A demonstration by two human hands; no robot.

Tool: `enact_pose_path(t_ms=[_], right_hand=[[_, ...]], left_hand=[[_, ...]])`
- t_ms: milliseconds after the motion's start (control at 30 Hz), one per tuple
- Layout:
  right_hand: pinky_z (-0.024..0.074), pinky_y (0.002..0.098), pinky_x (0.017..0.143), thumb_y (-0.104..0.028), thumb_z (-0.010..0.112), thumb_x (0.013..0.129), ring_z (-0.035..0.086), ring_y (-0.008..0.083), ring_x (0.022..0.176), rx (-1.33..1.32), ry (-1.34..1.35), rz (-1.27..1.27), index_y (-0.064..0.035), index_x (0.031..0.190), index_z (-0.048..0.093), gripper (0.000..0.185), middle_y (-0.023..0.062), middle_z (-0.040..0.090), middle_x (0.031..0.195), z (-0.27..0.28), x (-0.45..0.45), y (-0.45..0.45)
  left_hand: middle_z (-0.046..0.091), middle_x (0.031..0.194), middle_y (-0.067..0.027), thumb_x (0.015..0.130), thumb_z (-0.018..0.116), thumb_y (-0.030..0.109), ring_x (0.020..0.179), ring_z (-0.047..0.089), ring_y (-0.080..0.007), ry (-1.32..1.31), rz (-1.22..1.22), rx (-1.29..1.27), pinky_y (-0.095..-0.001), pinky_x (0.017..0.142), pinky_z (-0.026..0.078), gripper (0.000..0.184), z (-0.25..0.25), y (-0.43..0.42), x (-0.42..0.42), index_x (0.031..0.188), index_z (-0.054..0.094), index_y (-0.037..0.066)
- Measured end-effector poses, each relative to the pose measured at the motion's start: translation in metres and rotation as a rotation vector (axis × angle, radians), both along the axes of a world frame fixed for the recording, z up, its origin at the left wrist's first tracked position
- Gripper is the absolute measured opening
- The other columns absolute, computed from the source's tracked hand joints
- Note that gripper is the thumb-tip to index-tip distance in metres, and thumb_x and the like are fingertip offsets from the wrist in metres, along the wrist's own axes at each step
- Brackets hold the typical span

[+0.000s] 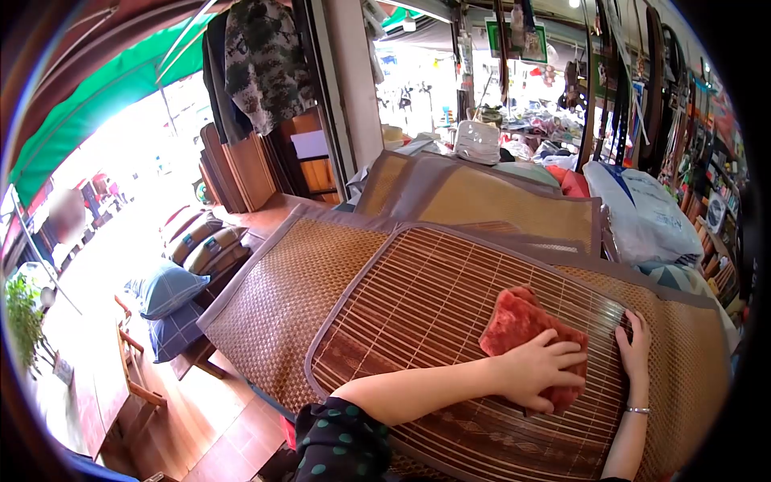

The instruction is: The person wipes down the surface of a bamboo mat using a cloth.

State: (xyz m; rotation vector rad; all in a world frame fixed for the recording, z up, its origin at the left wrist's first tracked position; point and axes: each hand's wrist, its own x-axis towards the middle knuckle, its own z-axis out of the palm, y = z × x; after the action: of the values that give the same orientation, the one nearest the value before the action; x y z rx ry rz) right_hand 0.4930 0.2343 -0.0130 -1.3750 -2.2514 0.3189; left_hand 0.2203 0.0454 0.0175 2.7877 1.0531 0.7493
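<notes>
My left hand (pixel 542 371) lies over a fluffy red cloth (pixel 514 317), its fingers bent across the cloth and pressing it onto a brown bamboo-slat mat (pixel 426 281). That mat has a grey fabric border and a darker patterned band. Nearer its right edge, my right hand (pixel 634 345) rests with fingers stretched out and thumb apart, holding nothing. A silver bracelet circles that wrist. Beneath the slat mat spreads a larger woven rattan mat (pixel 297 281), also grey-edged. The underside of the cloth is hidden.
Behind lies another woven mat (pixel 482 193). Plastic-wrapped bedding (pixel 642 209) is piled at the right, near hanging belts (pixel 618 96). Blue cushions (pixel 165 293) and a wooden chair (pixel 136 361) stand at the left. A camouflage jacket (pixel 269 64) hangs by the pillar.
</notes>
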Motion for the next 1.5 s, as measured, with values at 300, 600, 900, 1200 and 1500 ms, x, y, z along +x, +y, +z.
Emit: enact_pose_path(t_ms=[300,600,900,1200,1500], right_hand=[[0.0256,0.0487,0.116,-0.046,0.054,0.096,0.029,0.0377,0.142,-0.032,0.027,-0.019,-0.0109,0.140,0.048,0.057,0.0188,0.033,0.154,0.008,-0.003,-0.008],[0.0245,0.0501,0.116,-0.047,0.054,0.096,0.028,0.0382,0.142,-0.056,0.007,-0.052,-0.0119,0.141,0.049,0.057,0.0184,0.033,0.154,0.015,-0.008,-0.014],[0.0237,0.0492,0.115,-0.049,0.054,0.095,0.030,0.0385,0.140,-0.002,0.011,-0.014,-0.0105,0.139,0.050,0.059,0.0203,0.036,0.151,0.003,-0.001,-0.006],[0.0254,0.0482,0.115,-0.042,0.059,0.094,0.034,0.0394,0.138,-0.002,0.062,-0.026,-0.0086,0.137,0.052,0.055,0.0209,0.038,0.149,0.008,-0.006,-0.011],[0.0281,0.0478,0.112,-0.042,0.062,0.090,0.040,0.0411,0.133,0.102,0.063,0.020,-0.0083,0.133,0.056,0.055,0.0241,0.044,0.143,0.007,-0.005,-0.011]], left_hand=[[0.044,0.146,-0.0117,0.078,0.070,0.045,0.137,0.038,-0.0310,-0.013,0.578,-0.071,-0.0572,0.107,0.028,0.065,0.012,0.031,-0.088,0.136,0.053,0.023],[0.040,0.149,-0.0140,0.083,0.066,0.048,0.140,0.033,-0.0334,0.057,0.708,-0.116,-0.0599,0.109,0.025,0.064,0.017,0.023,-0.095,0.140,0.050,0.024],[0.042,0.148,-0.0156,0.075,0.074,0.041,0.139,0.036,-0.0310,0.002,0.047,0.001,-0.0552,0.108,0.028,0.071,0.003,0.007,-0.016,0.139,0.052,0.019],[0.042,0.148,-0.0111,0.081,0.066,0.050,0.139,0.036,-0.0321,-0.005,0.846,-0.070,-0.0561,0.109,0.026,0.066,0.005,0.031,-0.132,0.139,0.052,0.021],[0.037,0.152,-0.0147,0.082,0.068,0.046,0.141,0.033,-0.0334,0.111,0.334,-0.016,-0.0582,0.109,0.026,0.069,0.011,0.011,-0.038,0.143,0.046,0.025]])
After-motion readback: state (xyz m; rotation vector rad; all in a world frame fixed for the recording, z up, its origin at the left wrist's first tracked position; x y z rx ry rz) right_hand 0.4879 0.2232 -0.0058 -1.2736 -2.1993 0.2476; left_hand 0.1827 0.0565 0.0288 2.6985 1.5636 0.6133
